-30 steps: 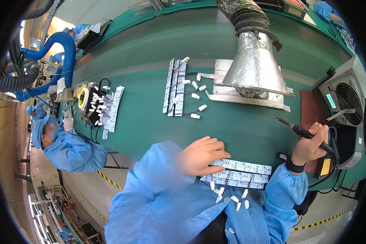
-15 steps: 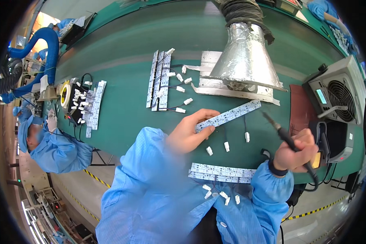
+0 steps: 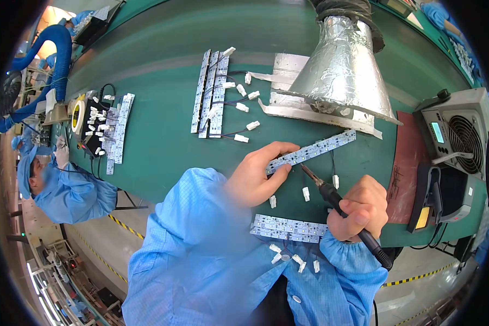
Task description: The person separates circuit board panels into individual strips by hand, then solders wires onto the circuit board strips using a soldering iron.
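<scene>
My left hand point(image 3: 259, 173) pinches one end of a white LED circuit strip point(image 3: 323, 148), which slants up to the right. Short wires with white connectors point(image 3: 306, 194) hang from the strip over the green bench. In my right hand point(image 3: 362, 209) a black-handled soldering iron point(image 3: 331, 194) is gripped. Its tip points up and left, close to the strip's lower edge near my left thumb; whether it touches cannot be made out. Several more strips point(image 3: 290, 228) lie at the bench's near edge in front of me, their wires and connectors over my blue smock.
A foil-covered fume hood point(image 3: 339, 70) stands at the far right, beyond the strip. Right of it are a grey fan unit point(image 3: 456, 130) and an iron holder point(image 3: 437, 198). More LED strips point(image 3: 210, 95) lie at far centre. A co-worker point(image 3: 65, 185) sits at left.
My right hand has moved left with the soldering iron, bringing its tip from the strip's far end to near my left thumb. The strip has shifted slightly in view.
</scene>
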Demonstrator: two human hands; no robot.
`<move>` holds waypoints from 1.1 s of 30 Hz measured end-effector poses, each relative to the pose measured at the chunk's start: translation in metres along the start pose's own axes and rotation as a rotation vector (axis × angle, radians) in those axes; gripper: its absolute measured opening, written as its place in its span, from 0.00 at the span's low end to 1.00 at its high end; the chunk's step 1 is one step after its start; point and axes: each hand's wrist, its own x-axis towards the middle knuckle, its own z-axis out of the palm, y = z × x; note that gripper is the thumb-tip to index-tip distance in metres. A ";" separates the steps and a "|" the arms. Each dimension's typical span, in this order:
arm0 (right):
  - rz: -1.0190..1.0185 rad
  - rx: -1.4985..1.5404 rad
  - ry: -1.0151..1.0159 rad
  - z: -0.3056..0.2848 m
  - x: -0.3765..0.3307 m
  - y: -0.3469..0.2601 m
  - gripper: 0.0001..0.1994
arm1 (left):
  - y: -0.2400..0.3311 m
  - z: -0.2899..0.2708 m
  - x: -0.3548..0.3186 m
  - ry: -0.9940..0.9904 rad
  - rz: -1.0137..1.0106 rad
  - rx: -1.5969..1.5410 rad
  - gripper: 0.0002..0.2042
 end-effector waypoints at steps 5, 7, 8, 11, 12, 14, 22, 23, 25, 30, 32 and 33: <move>0.007 0.009 -0.008 0.004 0.000 0.000 0.21 | 0.000 0.001 0.000 0.012 0.022 0.028 0.17; 0.003 0.027 0.012 0.006 0.000 0.001 0.21 | 0.001 0.001 0.000 0.014 0.023 0.059 0.17; 0.004 0.026 0.013 0.006 0.001 0.001 0.21 | 0.000 0.001 0.000 0.012 0.022 0.058 0.17; -0.007 0.028 0.009 0.007 0.002 0.001 0.21 | -0.001 0.002 0.000 0.015 0.027 0.048 0.17; -0.013 0.028 0.009 0.007 0.001 0.001 0.21 | 0.000 0.002 0.000 0.016 0.021 0.050 0.17; -0.017 0.027 0.010 0.008 0.002 0.001 0.21 | -0.001 0.002 0.000 0.017 0.014 0.053 0.17; -0.053 0.064 0.031 0.012 0.005 0.003 0.22 | -0.003 0.002 0.000 0.020 0.005 0.042 0.16; -0.053 0.062 0.032 0.012 0.005 0.003 0.22 | -0.002 0.002 0.000 0.019 0.007 0.042 0.16; -0.074 0.060 0.050 0.013 0.005 0.002 0.21 | -0.001 0.003 0.000 0.023 0.014 0.067 0.16; -0.093 0.074 0.058 0.015 0.005 0.005 0.20 | -0.001 0.003 0.001 0.030 -0.001 0.063 0.16; -0.098 0.081 0.065 0.016 0.006 0.004 0.20 | -0.001 0.003 0.001 0.030 -0.004 0.079 0.16; -0.098 0.080 0.054 0.016 0.007 0.003 0.20 | -0.002 0.003 0.001 0.034 -0.002 0.071 0.16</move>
